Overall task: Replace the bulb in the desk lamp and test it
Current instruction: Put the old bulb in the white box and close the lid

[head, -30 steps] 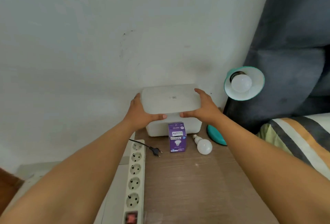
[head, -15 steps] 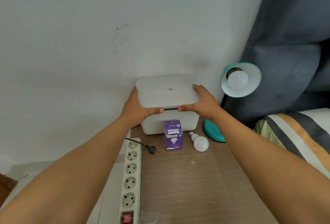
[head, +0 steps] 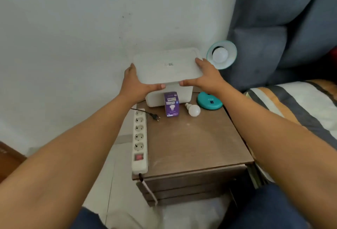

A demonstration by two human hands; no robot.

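A teal desk lamp stands at the back right of the wooden nightstand [head: 197, 144], its shade [head: 230, 59] facing me with a white bulb [head: 220, 55] screwed in and its round base [head: 209, 101] on the tabletop. A loose white bulb [head: 193, 110] lies beside a purple bulb carton [head: 171, 104]. The lamp's black plug [head: 156, 117] lies unplugged next to the white power strip [head: 140, 140]. My left hand [head: 135, 87] and right hand [head: 206, 78] grip the white lid [head: 167, 66], held just above the white box [head: 158, 99] at the wall.
The power strip runs along the nightstand's left edge, its red switch near me and its cable hanging off the front. A grey curtain hangs at the right, above a striped bed cover [head: 299, 104]. White wall stands directly behind the box.
The lid has risen off the white box in both hands. My view has pulled back and tilted down, showing the nightstand's front edge and drawers.
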